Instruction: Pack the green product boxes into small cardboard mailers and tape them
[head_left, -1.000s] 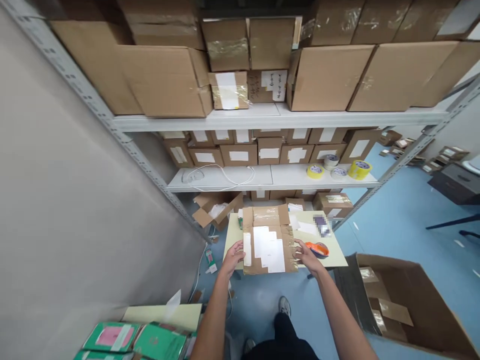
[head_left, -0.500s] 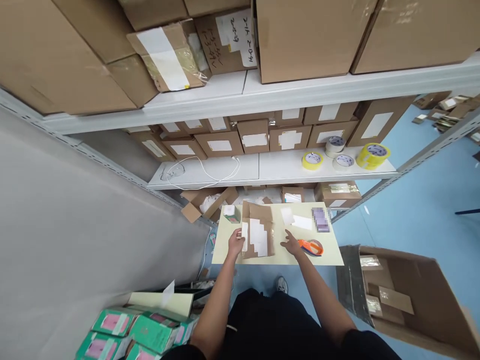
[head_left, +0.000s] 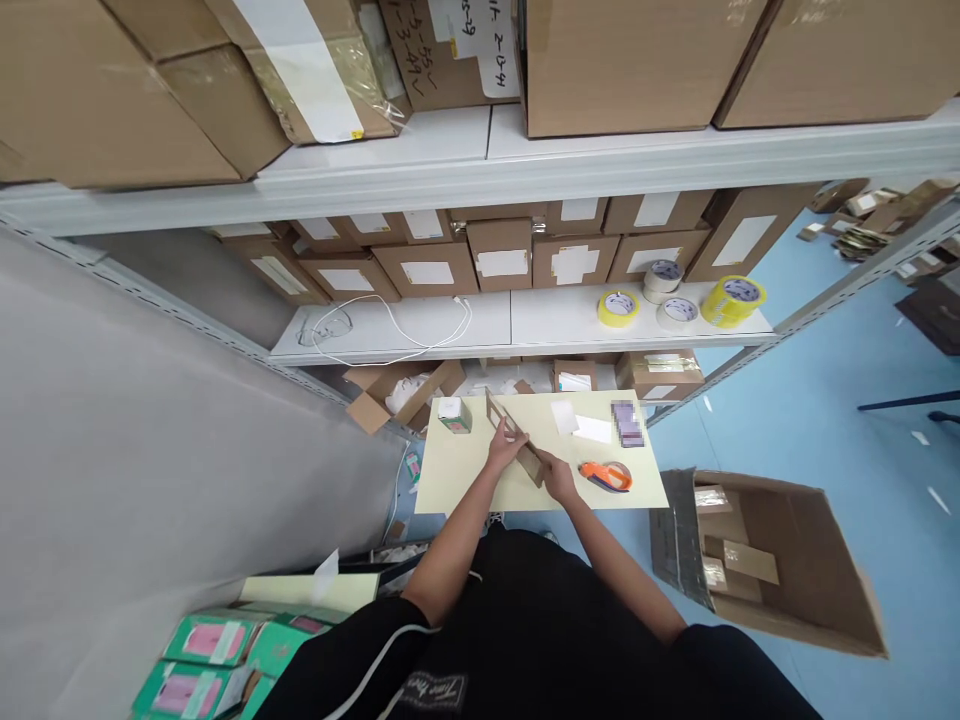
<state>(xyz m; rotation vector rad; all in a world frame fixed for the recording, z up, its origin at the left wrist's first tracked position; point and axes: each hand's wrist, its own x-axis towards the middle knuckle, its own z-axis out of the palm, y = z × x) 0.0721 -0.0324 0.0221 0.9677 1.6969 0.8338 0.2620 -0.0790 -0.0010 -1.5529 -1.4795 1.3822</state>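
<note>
A flattened brown cardboard box (head_left: 532, 466) is tipped up on edge over the pale yellow table (head_left: 450, 480), so it shows as a thin slanted strip. My left hand (head_left: 505, 448) grips its upper part, thumb and fingers on either side. Lower down, at the right end, my right hand (head_left: 558, 478) is closed on the same cardboard. Its labelled face is turned out of sight. Just right of my right hand lies an orange tape dispenser (head_left: 606, 476). A small green-and-white box (head_left: 454, 415) stands left of the cardboard.
White paper slips (head_left: 592, 429) and a blurred purple stack (head_left: 627, 424) lie at the table's right. Behind it, a shelf (head_left: 555, 325) carries tape rolls (head_left: 617, 309), a white cable and cartons. A large open carton (head_left: 795, 550) stands on the floor at right; green boxes (head_left: 202, 640) sit lower left.
The cardboard went from lying flat, labels up, to standing tilted on edge. My right hand moved left from open beside the dispenser onto the cardboard; my left hand shifted right. The view moved slightly.
</note>
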